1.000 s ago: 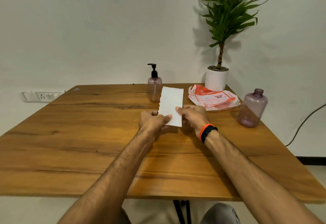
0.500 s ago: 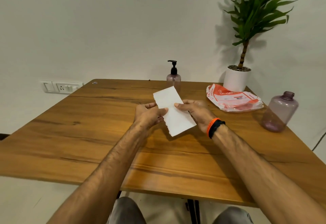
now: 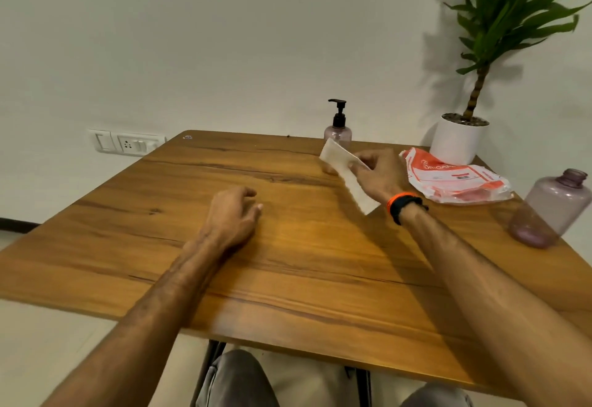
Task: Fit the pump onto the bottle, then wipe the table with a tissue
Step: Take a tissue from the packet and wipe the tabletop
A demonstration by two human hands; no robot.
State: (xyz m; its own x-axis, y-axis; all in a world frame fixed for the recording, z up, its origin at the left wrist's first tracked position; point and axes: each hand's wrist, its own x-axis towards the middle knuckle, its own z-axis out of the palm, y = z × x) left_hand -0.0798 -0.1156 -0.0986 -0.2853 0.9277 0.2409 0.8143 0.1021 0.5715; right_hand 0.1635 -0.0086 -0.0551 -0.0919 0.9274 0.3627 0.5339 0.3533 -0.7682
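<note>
The wooden desk (image 3: 288, 278) with its dark grain lines fills most of the view; its near edge runs across the bottom above the person's grey-trousered knees, its left edge slants toward the wall, and its far edge meets the pale wall. The broad middle and left of the top lie bare around the left hand (image 3: 232, 214), which rests low on the wood with fingers loosely curled and holding nothing.

The right hand (image 3: 379, 172), with an orange and a black band at the wrist, is raised over the far right part of the desk and pinches a long white folded tissue (image 3: 347, 175) between thumb and fingers. The tissue's long axis runs diagonally: its upper end points away and to the left toward the small tinted plastic bottle with the black pump (image 3: 338, 124) fitted on top, and its lower end points back toward the wrist. That bottle stands upright near the far edge, just behind the tissue.

Things crowd the right side: an orange-and-white plastic tissue packet (image 3: 455, 179) lies flat just beside the right hand, a white pot with a green leafy plant (image 3: 458, 140) stands at the far right corner, and a larger purple-tinted open bottle (image 3: 551, 208) stands close to the right edge.
</note>
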